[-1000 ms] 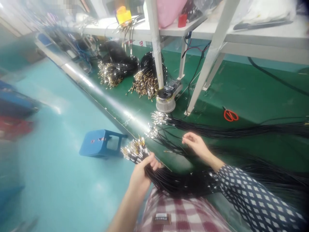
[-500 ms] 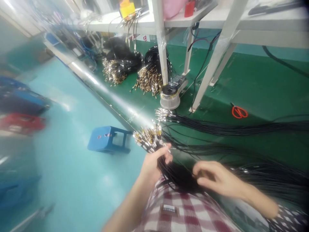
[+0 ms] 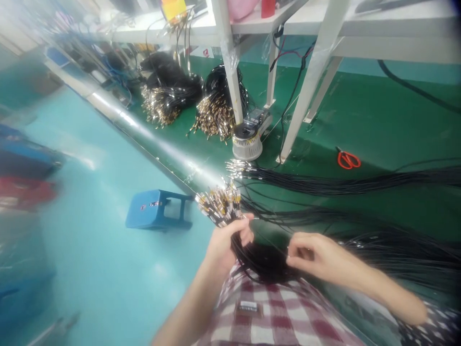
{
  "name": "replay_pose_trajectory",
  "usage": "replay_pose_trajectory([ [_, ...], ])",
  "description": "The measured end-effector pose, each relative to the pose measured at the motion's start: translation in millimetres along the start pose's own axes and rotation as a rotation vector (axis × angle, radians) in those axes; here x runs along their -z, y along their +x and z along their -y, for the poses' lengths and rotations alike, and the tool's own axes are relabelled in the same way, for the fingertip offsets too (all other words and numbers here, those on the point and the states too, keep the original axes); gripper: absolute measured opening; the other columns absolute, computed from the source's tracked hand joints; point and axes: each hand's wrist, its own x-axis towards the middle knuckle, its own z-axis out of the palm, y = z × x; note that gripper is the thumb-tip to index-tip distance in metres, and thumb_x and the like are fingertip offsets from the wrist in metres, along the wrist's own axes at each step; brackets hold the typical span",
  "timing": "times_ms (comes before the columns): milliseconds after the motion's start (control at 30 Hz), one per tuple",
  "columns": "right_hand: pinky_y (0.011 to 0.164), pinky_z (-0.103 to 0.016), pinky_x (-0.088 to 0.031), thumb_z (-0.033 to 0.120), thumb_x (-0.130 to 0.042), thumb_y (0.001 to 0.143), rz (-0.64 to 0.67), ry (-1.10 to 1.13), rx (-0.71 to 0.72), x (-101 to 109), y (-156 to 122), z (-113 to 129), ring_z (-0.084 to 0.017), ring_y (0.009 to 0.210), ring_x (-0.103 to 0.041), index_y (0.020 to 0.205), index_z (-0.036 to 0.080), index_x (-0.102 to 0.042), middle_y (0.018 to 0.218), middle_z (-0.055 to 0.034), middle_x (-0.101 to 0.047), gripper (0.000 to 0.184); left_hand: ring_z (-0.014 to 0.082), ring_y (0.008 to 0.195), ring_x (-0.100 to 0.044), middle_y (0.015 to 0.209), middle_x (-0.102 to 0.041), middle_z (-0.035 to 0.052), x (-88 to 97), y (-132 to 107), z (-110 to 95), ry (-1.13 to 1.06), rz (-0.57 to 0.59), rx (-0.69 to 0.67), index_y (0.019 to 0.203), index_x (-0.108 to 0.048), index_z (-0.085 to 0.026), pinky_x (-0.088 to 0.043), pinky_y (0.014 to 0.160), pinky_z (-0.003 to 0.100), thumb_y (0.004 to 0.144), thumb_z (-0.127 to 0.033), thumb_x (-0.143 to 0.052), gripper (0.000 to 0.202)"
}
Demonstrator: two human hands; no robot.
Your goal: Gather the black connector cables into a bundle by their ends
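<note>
My left hand (image 3: 226,242) is wrapped round a thick bundle of black cables (image 3: 264,262), just below their ends. Silver and gold metal connectors with some yellow parts (image 3: 219,202) fan out above my fist. The bundle droops in a loop against the checked apron (image 3: 273,312). To its right, my right hand (image 3: 313,254) is closed, thumb and fingertips pinched at a thin black cable running towards the left hand; its end is hard to make out. A second cable bundle with silver tips (image 3: 241,169) lies on the green surface beyond.
Red-handled scissors (image 3: 348,159) lie on the green surface. A grey-white round device (image 3: 247,144) stands by a table leg. Coiled cable bundles (image 3: 216,115) lie under the white table (image 3: 396,31). More loose cables (image 3: 406,250) stretch right. A blue stool (image 3: 144,210) is on the floor at left.
The view has shifted slightly, so the background sits further left and up. My right hand's fingers have drawn closer together; my left hand keeps its grip on the cable bundle.
</note>
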Motion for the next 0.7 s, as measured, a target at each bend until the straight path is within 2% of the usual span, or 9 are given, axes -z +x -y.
replay_pose_trajectory([
  [100,0.058,-0.024,-0.039,0.037,-0.059,0.084,-0.047,0.058,0.06,2,10,12,-0.012,0.061,-0.052,0.08,0.023,-0.064,0.076,0.0003,-0.063,0.016,0.0061,0.041,-0.036,0.042,-0.04,-0.0056,-0.2,1,0,0.008,0.038,0.001,0.082,-0.066,-0.007,-0.029,0.048,0.023,0.065,-0.018,-0.069,0.022],
  [167,0.06,-0.023,-0.039,0.033,-0.05,0.09,-0.101,0.182,0.105,-1,23,23,-0.012,0.062,-0.053,0.077,0.021,-0.062,0.071,0.0007,-0.062,0.021,0.0067,0.042,-0.038,0.044,-0.042,-0.005,0.6,2,0,0.017,0.068,-0.003,0.089,-0.065,-0.007,-0.029,0.049,0.023,0.067,-0.019,-0.069,0.025],
  [233,0.057,-0.022,-0.039,0.031,-0.045,0.092,-0.164,0.342,0.09,-4,34,31,-0.011,0.059,-0.052,0.071,0.019,-0.058,0.064,0.0018,-0.058,0.028,0.0075,0.043,-0.04,0.046,-0.044,-0.0044,3.2,2,1,0.015,0.086,-0.028,0.096,-0.064,-0.008,-0.031,0.051,0.024,0.07,-0.018,-0.067,0.028],
  [333,0.055,-0.021,-0.039,0.033,-0.047,0.092,-0.23,0.465,0.061,-8,44,36,-0.011,0.057,-0.05,0.07,0.018,-0.057,0.061,0.0023,-0.056,0.028,0.0079,0.044,-0.042,0.05,-0.05,-0.0026,8.5,2,3,0.011,0.06,-0.067,0.103,-0.063,-0.01,-0.033,0.053,0.024,0.072,-0.019,-0.066,0.032],
  [400,0.06,-0.022,-0.041,0.033,-0.047,0.092,-0.21,0.453,0.106,-10,47,40,-0.012,0.061,-0.053,0.07,0.018,-0.059,0.065,0.001,-0.061,0.029,0.0087,0.045,-0.044,0.051,-0.052,-0.0014,10.3,2,3,0.037,0.052,-0.04,0.103,-0.064,-0.011,-0.033,0.052,0.023,0.072,-0.022,-0.067,0.033],
  [467,0.066,-0.023,-0.043,0.033,-0.045,0.093,-0.179,0.423,0.138,-13,49,45,-0.013,0.066,-0.056,0.073,0.018,-0.062,0.072,-0.0008,-0.066,0.031,0.0098,0.047,-0.045,0.049,-0.051,-0.0006,10.5,3,1,0.072,0.083,-0.002,0.095,-0.067,-0.01,-0.035,0.053,0.023,0.072,-0.024,-0.069,0.027],
  [567,0.063,-0.023,-0.041,0.038,-0.046,0.092,-0.127,0.287,0.104,-18,48,41,-0.013,0.065,-0.057,0.072,0.019,-0.064,0.072,-0.0016,-0.068,0.033,0.01,0.05,-0.048,0.054,-0.054,0.0014,11.5,3,-3,0.091,0.114,0.031,0.083,-0.068,-0.009,-0.039,0.055,0.024,0.068,-0.026,-0.073,0.022],
  [633,0.062,-0.023,-0.04,0.041,-0.046,0.092,-0.051,0.144,0.094,-17,43,25,-0.014,0.063,-0.057,0.068,0.019,-0.063,0.068,-0.0014,-0.066,0.037,0.0115,0.057,-0.052,0.066,-0.059,0.0037,15.6,2,-4,0.064,0.094,0.043,0.084,-0.069,-0.01,-0.043,0.059,0.024,0.066,-0.025,-0.075,0.025],
  [700,0.064,-0.024,-0.04,0.04,-0.041,0.094,0.068,0.064,0.041,-13,35,-3,-0.014,0.064,-0.059,0.065,0.019,-0.063,0.067,-0.0017,-0.066,0.042,0.0156,0.071,-0.059,0.08,-0.063,0.0064,23.3,1,-3,0.022,0.075,0.033,0.083,-0.068,-0.011,-0.047,0.07,0.027,0.066,-0.024,-0.075,0.022],
])
